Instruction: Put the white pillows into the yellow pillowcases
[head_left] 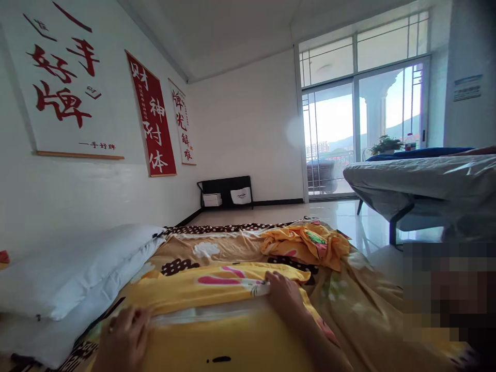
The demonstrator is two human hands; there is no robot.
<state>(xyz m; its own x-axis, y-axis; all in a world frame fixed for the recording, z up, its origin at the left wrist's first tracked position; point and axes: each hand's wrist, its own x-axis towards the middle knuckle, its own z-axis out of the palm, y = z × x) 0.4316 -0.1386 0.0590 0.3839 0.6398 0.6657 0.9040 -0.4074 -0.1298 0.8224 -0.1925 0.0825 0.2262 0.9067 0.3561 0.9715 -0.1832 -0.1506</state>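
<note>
**A bedroom in a home**

A low bed [360, 310] with a patterned yellow cover [217, 294] and white pillows [73, 274] lies by a white wall hung with calligraphy scrolls [151, 113]. A second bed [422, 181] stands on the glossy tiled floor [310, 212]. Sliding glass doors [364, 129] open onto a balcony with a potted plant [385, 144].

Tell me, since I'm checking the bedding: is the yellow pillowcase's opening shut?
Open: white filling shows along the yellow pillowcase edge between the left hand and right hand.
</note>
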